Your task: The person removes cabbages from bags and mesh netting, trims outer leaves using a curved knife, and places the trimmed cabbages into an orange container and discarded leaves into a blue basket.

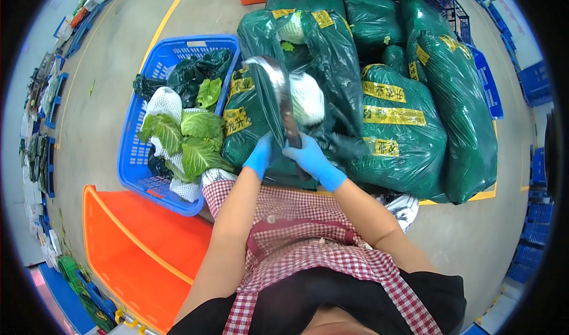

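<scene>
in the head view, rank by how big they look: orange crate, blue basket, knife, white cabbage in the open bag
1. Orange crate and blue basket: look about alike; the crate sits nearer the camera and is cut off, so unsure.
2. Knife, held in the right hand.
3. White cabbage, partly hidden by the blade.

Both hands wear thin, snug blue disposable gloves: the left hand (259,156) and the right hand (310,157) sit just above the middle of the frame, each glove ending at the wrist. The forearms below them are bare, with no sleeves showing. A red-and-white checked cloth apron (308,258) covers the lower middle of the frame, with a plain dark-red trim band across its front pocket. Beneath it, at the bottom edge, lies a black short-sleeved top (438,293).
</scene>
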{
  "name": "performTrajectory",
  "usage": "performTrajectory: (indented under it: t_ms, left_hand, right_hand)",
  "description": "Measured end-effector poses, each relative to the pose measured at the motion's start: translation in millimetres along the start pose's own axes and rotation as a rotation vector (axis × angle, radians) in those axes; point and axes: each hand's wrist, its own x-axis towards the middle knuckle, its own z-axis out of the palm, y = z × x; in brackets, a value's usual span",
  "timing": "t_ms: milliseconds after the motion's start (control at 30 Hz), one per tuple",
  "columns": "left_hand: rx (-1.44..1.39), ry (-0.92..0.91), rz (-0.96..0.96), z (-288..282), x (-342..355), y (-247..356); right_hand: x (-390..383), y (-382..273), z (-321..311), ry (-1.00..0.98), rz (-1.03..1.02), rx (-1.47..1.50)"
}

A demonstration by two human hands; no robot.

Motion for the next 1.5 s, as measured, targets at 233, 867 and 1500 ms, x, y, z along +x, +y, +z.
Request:
performTrajectory:
  t_ms: [233, 867, 1500]
  left_hand:
    - [0.741, 0.217, 1.113, 44.3, -36.9, 38.0]
    - [0.856, 0.16, 0.509, 39.5, 10.5, 13.0]
    - [0.009, 0.012, 0.529, 29.8, -58.4, 75.2]
  right_hand:
    - [-27.4, 84.4, -5.7, 0.241, 0.015, 0.169]
    - [36.3, 55.5, -68.9, 0.509, 0.087, -0.057]
    - [56.7, -68.4, -46.1, 0.066, 0.1, 0.36]
